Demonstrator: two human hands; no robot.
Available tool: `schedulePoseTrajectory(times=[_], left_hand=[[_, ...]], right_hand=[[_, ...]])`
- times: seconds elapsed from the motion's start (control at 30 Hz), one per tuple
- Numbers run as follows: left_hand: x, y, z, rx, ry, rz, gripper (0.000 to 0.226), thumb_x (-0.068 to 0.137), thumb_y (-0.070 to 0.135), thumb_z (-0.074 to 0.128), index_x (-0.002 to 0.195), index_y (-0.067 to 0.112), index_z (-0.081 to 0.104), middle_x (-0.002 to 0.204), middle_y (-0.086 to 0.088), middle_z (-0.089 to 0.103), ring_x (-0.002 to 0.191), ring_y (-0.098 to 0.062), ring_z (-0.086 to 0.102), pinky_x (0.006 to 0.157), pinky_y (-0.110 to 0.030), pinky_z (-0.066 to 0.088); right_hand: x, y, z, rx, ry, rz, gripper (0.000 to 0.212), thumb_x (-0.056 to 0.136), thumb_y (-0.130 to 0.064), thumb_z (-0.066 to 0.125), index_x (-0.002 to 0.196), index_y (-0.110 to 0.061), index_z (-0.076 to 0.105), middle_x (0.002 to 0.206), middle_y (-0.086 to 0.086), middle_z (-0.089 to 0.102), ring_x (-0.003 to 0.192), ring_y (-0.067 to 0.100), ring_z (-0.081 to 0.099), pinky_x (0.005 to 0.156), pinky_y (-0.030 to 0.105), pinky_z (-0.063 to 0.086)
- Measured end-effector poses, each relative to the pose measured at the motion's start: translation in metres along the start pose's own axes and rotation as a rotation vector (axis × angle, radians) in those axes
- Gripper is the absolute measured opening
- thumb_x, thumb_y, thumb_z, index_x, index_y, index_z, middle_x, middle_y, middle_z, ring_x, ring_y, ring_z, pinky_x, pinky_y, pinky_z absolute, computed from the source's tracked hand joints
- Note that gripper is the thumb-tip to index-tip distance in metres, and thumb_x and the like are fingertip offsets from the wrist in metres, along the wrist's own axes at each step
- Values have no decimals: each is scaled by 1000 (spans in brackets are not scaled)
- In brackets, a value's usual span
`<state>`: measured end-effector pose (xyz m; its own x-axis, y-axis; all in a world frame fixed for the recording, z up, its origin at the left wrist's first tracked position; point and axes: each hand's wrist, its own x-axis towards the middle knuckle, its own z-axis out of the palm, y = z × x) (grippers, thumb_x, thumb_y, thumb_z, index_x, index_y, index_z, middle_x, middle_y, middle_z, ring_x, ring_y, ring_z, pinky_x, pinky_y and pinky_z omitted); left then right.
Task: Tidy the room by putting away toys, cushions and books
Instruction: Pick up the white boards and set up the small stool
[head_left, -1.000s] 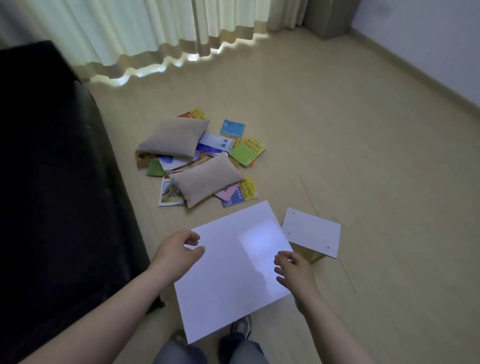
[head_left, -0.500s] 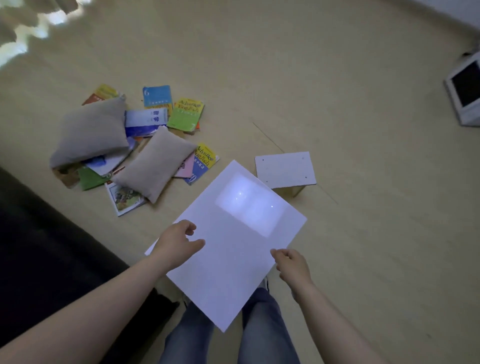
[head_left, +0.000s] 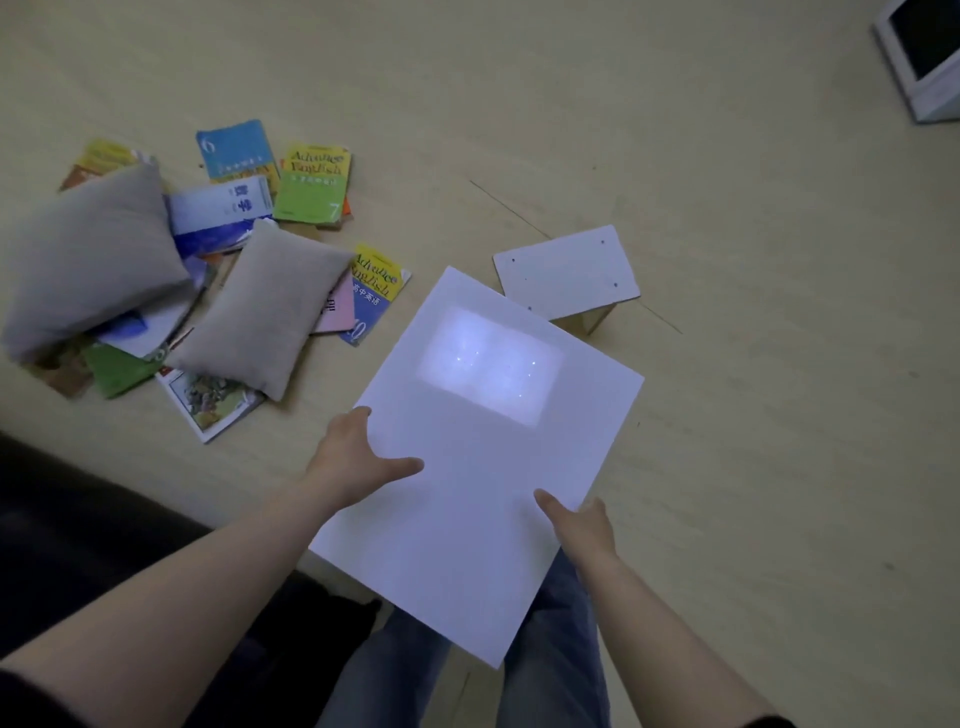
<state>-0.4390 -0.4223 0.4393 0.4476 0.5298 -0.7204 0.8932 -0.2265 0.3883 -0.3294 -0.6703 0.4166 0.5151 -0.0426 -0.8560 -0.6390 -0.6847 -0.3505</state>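
I hold a large white board above my legs. My left hand grips its left edge with the thumb on top. My right hand grips its lower right edge, thumb on top. On the floor to the left lie two grey cushions, one large cushion at the far left and a smaller cushion beside it, on top of several scattered books. Among the books are a green one, a blue one and a yellow and blue one.
A small white stool stands on the wooden floor just beyond the board. A black sofa fills the lower left. A white box with a dark opening sits at the top right.
My view has swung down and right, so the curtain has left the frame. The board has turned slightly and both hands have closed more firmly on its edges.
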Motion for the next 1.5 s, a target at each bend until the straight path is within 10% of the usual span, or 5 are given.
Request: schedulePoseTrajectory(times=[0.4, 0.87, 1.5], left_hand=[[63, -27, 11, 25, -25, -68, 99, 53, 59, 83, 131, 15, 41, 132, -6, 43, 118, -26, 46, 95, -43, 45], [106, -31, 23, -92, -5, -73, 72, 64, 45, 85, 118, 15, 49, 114, -1, 53, 96, -20, 52, 67, -28, 42], [55, -33, 11, -88, -86, -301, 79, 53, 61, 84, 105, 10, 53, 101, -2, 58, 89, -20, 57, 68, -30, 44]], right_hand=[[43, 5, 31, -31, 181, 57, 98, 80, -42, 74, 149, -4, 15, 149, 17, 21, 127, 35, 42, 100, 44, 41], [86, 29, 30, 152, 237, 172, 81, 68, -42, 83, 128, -3, 45, 125, 10, 56, 106, 28, 58, 82, 35, 48], [68, 51, -12, 95, 82, 213, 97, 56, -57, 85, 127, 1, 55, 123, 11, 61, 109, 30, 59, 98, 42, 50]])
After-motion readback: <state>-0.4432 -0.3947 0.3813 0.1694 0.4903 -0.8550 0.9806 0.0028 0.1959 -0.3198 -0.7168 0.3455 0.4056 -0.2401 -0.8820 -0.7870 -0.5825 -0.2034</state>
